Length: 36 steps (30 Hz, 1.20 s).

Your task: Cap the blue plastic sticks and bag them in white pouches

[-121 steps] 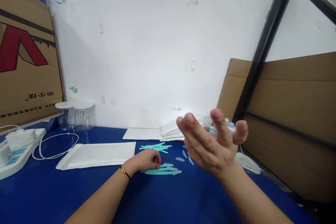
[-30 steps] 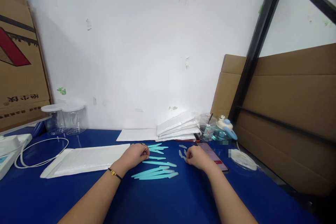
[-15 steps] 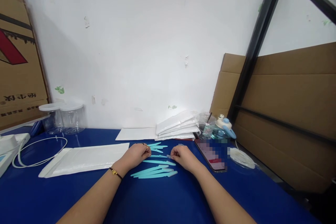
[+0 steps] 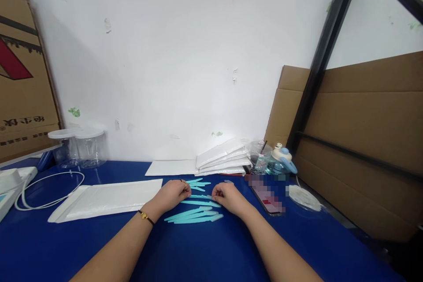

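Note:
A slim turquoise eyebrow razor [image 4: 201, 196] stretches between my two hands, just above the blue table. My left hand [image 4: 174, 193] is closed on its handle end. At the blade end, the fingers of my right hand [image 4: 228, 197] pinch the clear cap, mostly hidden behind the fingertips. Another turquoise razor [image 4: 201, 203] lies right below the held one. Closer to me, several razors with clear caps rest in a loose fan [image 4: 194, 217]. Beyond my left fingers lies a further group of turquoise razors [image 4: 198, 183], partly covered by that hand. A small clear piece [image 4: 228, 181] lies behind my right hand.
White padded mailers lie left [image 4: 109, 200] and in a stack [image 4: 224, 158] by the wall. On the right are a phone [image 4: 266, 196], a plastic cup [image 4: 260, 158], a blue-lidded bottle [image 4: 280, 161] and a coiled cable [image 4: 304, 197]. Clear jars [image 4: 90, 150] stand back left.
My right hand has shifted slightly left along the razor, and less of the clear cap shows at its fingertips. My left hand has hardly moved.

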Motion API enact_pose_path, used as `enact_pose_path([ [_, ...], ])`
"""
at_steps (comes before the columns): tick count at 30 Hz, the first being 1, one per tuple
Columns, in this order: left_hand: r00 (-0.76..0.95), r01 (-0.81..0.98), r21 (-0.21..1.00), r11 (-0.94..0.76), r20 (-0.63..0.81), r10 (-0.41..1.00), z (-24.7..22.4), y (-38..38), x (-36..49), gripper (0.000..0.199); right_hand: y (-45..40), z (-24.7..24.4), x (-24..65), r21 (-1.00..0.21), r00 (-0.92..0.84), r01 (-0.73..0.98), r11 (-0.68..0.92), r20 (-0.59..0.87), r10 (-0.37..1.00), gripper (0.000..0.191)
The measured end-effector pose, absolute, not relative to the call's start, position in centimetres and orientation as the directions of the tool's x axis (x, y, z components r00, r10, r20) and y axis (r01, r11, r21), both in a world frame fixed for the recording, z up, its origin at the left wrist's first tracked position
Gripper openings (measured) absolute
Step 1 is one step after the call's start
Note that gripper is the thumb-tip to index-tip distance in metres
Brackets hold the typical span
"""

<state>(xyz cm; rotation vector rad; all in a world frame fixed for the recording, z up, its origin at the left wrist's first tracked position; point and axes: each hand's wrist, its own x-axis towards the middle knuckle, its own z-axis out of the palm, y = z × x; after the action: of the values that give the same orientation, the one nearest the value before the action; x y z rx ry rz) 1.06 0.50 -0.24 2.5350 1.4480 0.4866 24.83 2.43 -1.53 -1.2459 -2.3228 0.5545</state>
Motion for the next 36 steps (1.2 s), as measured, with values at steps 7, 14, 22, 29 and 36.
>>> enact_pose_path([
  [7,0.43,0.815,0.35,-0.461,0.166,0.887,-0.6,0.6,1.3,0.02,3.1,-1.2,26.0,-0.552,-0.492,0.62,0.557,0.28,0.824,0.012],
  [14,0.31,0.902,0.23,-0.367,0.247,0.918,-1.0,1.3,0.0,0.023,4.7,-0.6,30.0,-0.408,-0.338,0.787,0.462,0.34,0.877,0.012],
  [22,0.24,0.917,0.266,-0.295,0.222,0.945,-1.5,1.7,-0.1,0.012,4.0,-1.7,27.4,-0.208,-0.415,0.854,0.477,0.28,0.866,0.009],
  [29,0.26,0.851,0.412,-0.326,0.208,0.943,-0.9,1.3,0.4,0.015,3.8,-1.7,27.1,-0.56,-0.436,0.625,0.544,0.327,0.838,0.015],
  [36,0.274,0.802,0.485,-0.349,0.22,0.936,-1.0,1.3,0.9,0.019,3.2,-1.4,26.4,-0.698,-0.462,0.489,0.523,0.301,0.834,0.018],
])
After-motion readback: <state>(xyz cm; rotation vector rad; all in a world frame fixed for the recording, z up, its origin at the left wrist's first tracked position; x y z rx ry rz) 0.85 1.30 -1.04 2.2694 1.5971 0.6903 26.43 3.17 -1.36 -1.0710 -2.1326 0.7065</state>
